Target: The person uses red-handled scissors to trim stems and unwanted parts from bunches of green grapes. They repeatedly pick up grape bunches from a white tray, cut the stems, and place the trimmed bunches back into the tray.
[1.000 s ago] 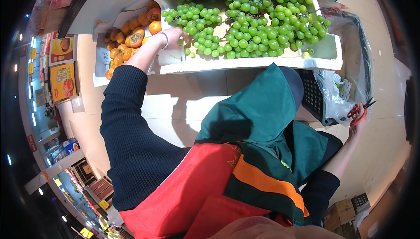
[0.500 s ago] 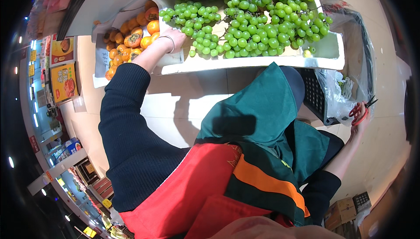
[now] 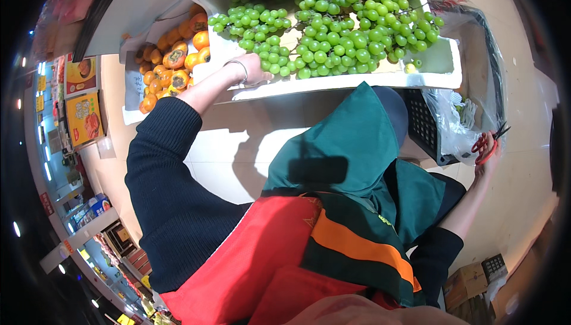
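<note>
My left hand point(image 3: 254, 68) is over the front left of a white foam box point(image 3: 357, 84), beside the lower left edge of the green grapes point(image 3: 339, 39). Its fingers look curled inward, and whatever they may hold is hidden. A bracelet point(image 3: 241, 69) circles that wrist. Far to the right, my right hand point(image 3: 486, 157) is closed around the red handles of a pair of scissors point(image 3: 482, 145), whose dark blades point up and to the right. A loose yellowish grape point(image 3: 410, 68) lies in the box's front right corner.
Orange persimmons point(image 3: 175, 57) fill a paper-lined box to the left. Right of the foam box stands a black plastic crate point(image 3: 424, 123) with a clear plastic bag point(image 3: 446, 132) in it. Cardboard boxes point(image 3: 464, 283) are on the floor at lower right. My knees are below the foam box.
My left hand has shifted right and slightly down along the grapes' lower left edge. The right hand still holds the scissors; the whole view has shifted a little.
</note>
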A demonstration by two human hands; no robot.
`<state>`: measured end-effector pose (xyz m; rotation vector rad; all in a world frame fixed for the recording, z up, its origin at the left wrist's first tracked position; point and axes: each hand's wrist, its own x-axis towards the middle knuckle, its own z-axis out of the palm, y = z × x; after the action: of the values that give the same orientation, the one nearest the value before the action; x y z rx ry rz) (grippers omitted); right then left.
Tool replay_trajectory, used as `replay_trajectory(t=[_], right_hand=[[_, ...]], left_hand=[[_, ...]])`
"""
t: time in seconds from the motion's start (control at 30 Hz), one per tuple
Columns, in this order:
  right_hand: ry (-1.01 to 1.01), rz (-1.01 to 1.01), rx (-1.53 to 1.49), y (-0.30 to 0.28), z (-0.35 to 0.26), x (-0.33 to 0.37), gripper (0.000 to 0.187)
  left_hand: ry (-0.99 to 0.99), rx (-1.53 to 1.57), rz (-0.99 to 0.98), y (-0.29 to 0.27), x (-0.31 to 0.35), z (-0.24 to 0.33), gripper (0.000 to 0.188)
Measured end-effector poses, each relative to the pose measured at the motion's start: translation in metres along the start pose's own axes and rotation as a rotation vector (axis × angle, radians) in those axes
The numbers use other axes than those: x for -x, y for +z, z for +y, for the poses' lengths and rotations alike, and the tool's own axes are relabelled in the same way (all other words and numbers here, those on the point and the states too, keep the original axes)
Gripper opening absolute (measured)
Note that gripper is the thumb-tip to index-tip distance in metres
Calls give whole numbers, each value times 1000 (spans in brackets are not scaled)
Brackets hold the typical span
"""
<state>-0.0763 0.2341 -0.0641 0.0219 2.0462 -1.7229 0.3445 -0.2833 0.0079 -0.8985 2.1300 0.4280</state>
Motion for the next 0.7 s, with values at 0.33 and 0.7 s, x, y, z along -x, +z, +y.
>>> replay_trajectory(t=[0.33, 0.7], right_hand=[[-16, 21, -59, 10, -7, 9, 25], [-14, -23, 63, 23, -20, 20, 19]], left_hand=[[-126, 575, 96, 41, -30, -24, 27], [-2, 125, -207, -56, 32, 4, 15]])
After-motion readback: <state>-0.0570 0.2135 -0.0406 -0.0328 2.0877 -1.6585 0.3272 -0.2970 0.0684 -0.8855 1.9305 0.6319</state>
